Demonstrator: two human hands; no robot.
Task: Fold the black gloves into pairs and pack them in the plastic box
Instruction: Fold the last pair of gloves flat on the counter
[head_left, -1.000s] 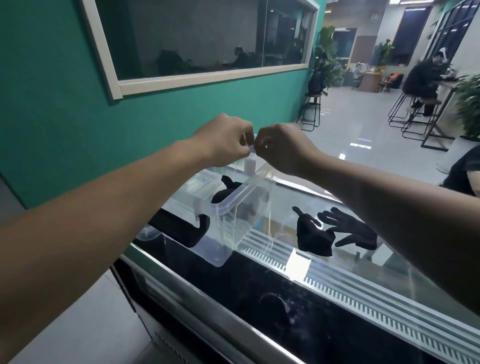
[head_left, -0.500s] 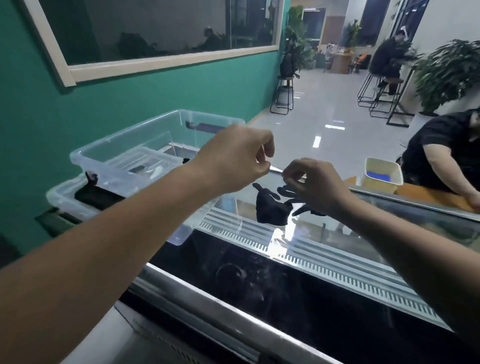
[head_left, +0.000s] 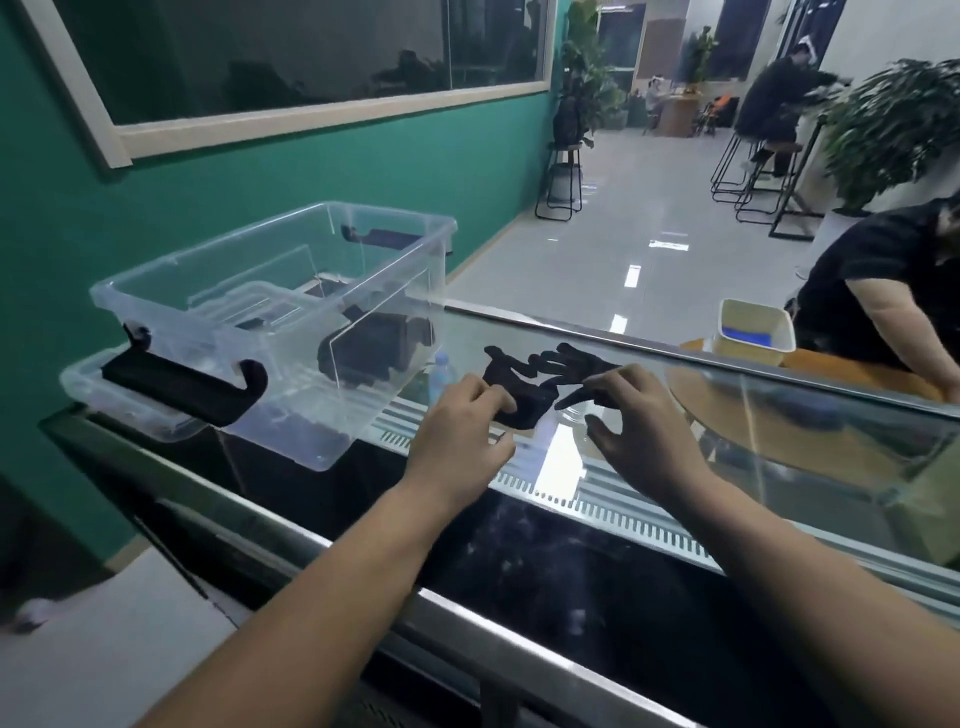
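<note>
Two black gloves lie overlapping on the glass counter top: one (head_left: 522, 376) to the left and one (head_left: 576, 358) with spread fingers to the right. My left hand (head_left: 462, 431) rests its bent fingertips on the left glove's near end. My right hand (head_left: 644, 421) touches the right glove with its fingers spread and the thumb held apart. The clear plastic box (head_left: 270, 249) stands open at the left on its lid (head_left: 88, 379), which has black clip handles. A dark shape (head_left: 374, 348) shows through the box wall; I cannot tell whether it is inside.
The glass counter (head_left: 675, 525) has a slotted metal strip and a metal front edge. A white tub (head_left: 756, 332) with something blue sits at the far right, beside a seated person (head_left: 883, 291). A water bottle (head_left: 441, 374) shows under the glass. The green wall is at the left.
Both hands let go of the clear box, which now stands on the counter at the left. They dropped down and forward onto the two black gloves.
</note>
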